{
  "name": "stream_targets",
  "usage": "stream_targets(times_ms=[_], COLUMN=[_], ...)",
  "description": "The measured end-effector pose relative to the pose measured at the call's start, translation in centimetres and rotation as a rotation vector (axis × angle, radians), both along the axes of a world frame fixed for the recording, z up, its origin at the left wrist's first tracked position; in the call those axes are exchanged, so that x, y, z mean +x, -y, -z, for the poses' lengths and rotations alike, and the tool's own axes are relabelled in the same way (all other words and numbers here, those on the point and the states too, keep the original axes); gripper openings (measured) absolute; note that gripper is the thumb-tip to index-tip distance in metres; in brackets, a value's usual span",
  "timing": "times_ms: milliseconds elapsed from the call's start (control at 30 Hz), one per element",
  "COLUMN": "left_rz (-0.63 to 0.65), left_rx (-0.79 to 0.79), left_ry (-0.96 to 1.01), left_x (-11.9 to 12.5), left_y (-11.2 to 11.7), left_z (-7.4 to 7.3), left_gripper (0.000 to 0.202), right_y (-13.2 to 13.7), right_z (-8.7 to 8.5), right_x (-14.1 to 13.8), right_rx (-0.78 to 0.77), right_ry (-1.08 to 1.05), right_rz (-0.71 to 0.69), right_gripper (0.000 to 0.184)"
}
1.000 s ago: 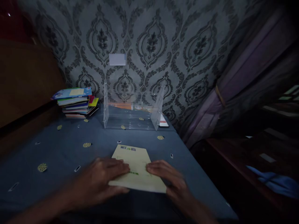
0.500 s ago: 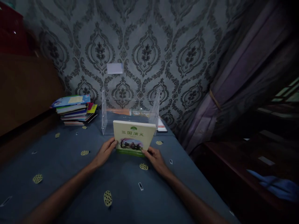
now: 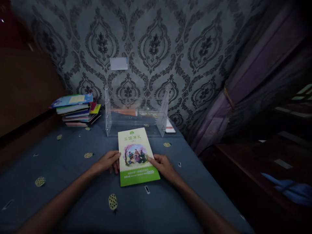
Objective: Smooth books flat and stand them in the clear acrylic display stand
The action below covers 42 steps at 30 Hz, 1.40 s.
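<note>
Hands (image 3: 110, 161) (image 3: 163, 166) | holding book (image 3: 136, 159) by opposite sides | clear rack (image 3: 162, 117) beyond

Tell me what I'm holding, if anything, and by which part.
A book, by its two long sides: the left hand at its left edge, the right hand at its right.

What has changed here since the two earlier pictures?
The book has moved away from the person, toward the clear stand, turned from a plainer face to its illustrated cover, then tipped back flatter. The left hand and right hand still hold it. The stand and book stack stayed put.
</note>
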<state>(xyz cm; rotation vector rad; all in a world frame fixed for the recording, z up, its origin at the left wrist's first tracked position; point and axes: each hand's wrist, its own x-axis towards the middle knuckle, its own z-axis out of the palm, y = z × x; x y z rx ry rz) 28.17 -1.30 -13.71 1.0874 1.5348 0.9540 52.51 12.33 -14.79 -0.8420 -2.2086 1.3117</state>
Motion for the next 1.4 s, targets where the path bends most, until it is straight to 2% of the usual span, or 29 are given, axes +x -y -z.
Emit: stream_targets(times_ms=[133, 233, 400, 500, 633, 733, 833, 967, 1200, 1400], left_rz=[0.024, -0.001, -0.118, -0.128, -0.108, -0.143, -0.158, -0.135, -0.107, -0.071], left_rx=[-0.047, 0.004, 0.184, 0.263, 0.272, 0.303, 0.353, 0.375, 0.357, 0.411], left_ry=[-0.212, -0.474, -0.989, -1.144, -1.213, -1.241, -1.244, -1.23, -1.218, -1.184], left_x=[-0.9, -1.3, -1.3, -1.3, -1.7, -2.0, -2.2, -2.5, -2.7, -3.3], left_y=[0.2, 0.0, -0.9, -1.9, -3.0, -3.2, -3.2, -3.1, -3.2, -3.3], left_z=[-0.4, -1.0, -1.7, -1.2, 0.6, 1.9, 2.7, 2.9, 2.6, 3.1], left_gripper=[0.054, 0.045, 0.02, 0.023, 0.031, 0.035, 0.036, 0.039, 0.041, 0.042], right_y=[0.8, 1.1, 1.2, 1.3, 1.3, 1.1, 0.3, -2.0, -6.8, -8.1], right_z=[-0.8, -1.0, -1.5, -2.3, -2.5, -1.6, -0.5, 0.3, 2.3, 3.4], right_x=[-0.1, -0.2, -0.4, -1.5, -4.9, -8.1, -10.4, -10.6, -6.8, -6.2], right_rx=[0.322, 0.441, 0.55, 0.649, 0.766, 0.808, 0.815, 0.77, 0.639, 0.526], right_ry=[0.302, 0.429, 0.429, 0.344, 0.176, 0.124, 0.166, 0.247, 0.234, 0.091], right_rz=[0.089, 0.116, 0.147, 0.102, -0.196, -0.354, -0.419, -0.392, -0.176, -0.198], right_gripper=[0.055, 0.051, 0.042, 0.035, 0.022, 0.033, 0.04, 0.043, 0.045, 0.045])
